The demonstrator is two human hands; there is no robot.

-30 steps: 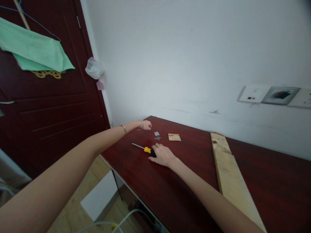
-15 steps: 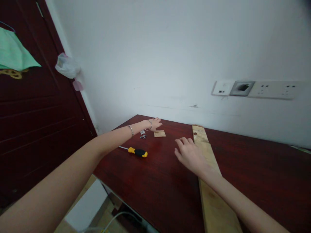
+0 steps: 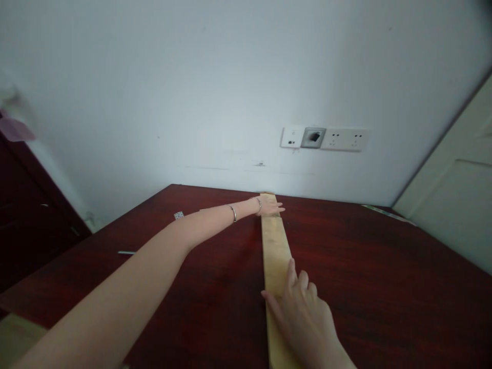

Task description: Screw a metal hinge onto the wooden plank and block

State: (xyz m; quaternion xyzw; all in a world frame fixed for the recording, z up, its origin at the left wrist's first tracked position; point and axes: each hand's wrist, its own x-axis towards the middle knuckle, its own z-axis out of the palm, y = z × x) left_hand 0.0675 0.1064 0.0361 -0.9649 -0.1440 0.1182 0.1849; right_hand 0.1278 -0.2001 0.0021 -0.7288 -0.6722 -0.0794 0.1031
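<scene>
A long pale wooden plank (image 3: 275,251) lies on the dark red table (image 3: 365,266), running from the wall toward me. My left hand (image 3: 270,206) reaches far out and rests flat on the plank's far end, fingers stretched; a bracelet sits on the wrist. My right hand (image 3: 303,312) lies on the plank's near part, fingers extended and loosely spread, thumb at the plank's left edge. Neither hand holds anything.
A small patterned piece (image 3: 178,215) lies left of my arm, and the screwdriver's metal tip (image 3: 126,252) shows behind my forearm. Wall sockets (image 3: 325,138) sit above the table. A dark door (image 3: 23,225) stands at left, a pale door (image 3: 457,189) at right.
The view has swung right. My left hand left the small pieces and reached the plank's far end. My right hand moved from the screwdriver onto the plank's near part.
</scene>
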